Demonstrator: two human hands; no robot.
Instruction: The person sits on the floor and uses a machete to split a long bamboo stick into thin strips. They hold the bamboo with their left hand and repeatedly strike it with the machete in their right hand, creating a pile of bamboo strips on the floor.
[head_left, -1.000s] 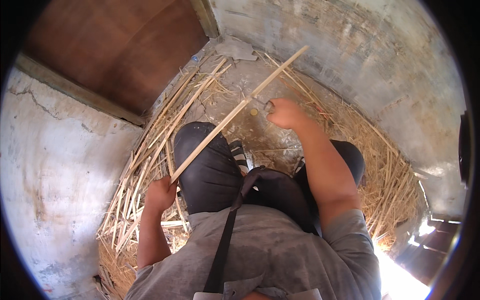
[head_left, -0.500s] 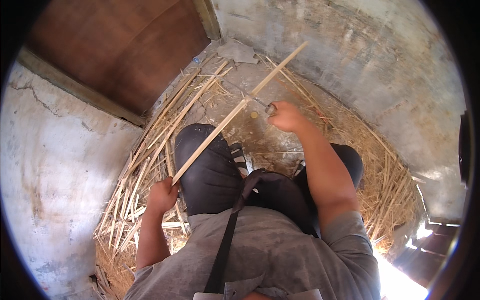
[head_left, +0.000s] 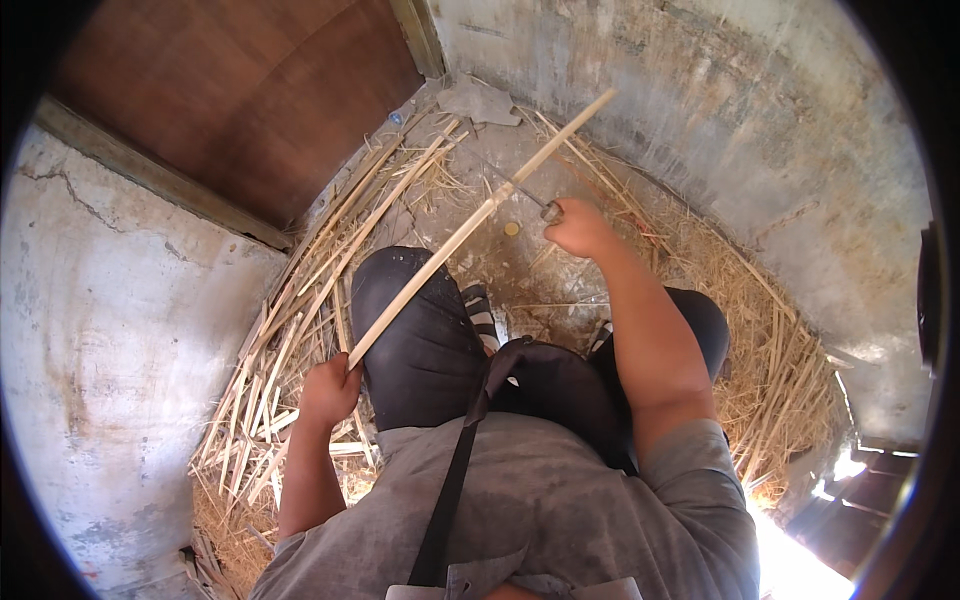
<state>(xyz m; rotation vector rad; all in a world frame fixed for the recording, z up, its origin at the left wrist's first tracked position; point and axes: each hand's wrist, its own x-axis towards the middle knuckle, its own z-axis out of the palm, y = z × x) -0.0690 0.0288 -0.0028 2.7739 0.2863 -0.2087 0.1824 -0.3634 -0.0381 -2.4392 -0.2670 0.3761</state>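
Note:
A long pale bamboo strip [head_left: 430,268] slants from lower left to upper right, over my left knee. My left hand [head_left: 330,392] is closed round its near end. My right hand [head_left: 578,228] grips the handle of a knife [head_left: 530,195], whose thin blade crosses the strip a little beyond its middle. Blade and strip meet near a pale spot on the strip; how deep the edge sits cannot be made out. The far end of the strip hangs above the floor by the back wall.
Cut strips [head_left: 345,270] lie in a long pile at my left. Shavings and thin splints [head_left: 775,370] cover the floor at my right, along the grey wall [head_left: 720,110]. A brown door panel [head_left: 250,100] stands at the back left. A flat grey slab [head_left: 480,102] lies in the corner.
My right hand has shifted slightly to the right with the knife, and less blade shows left of the strip. The strip and my left hand have barely moved.

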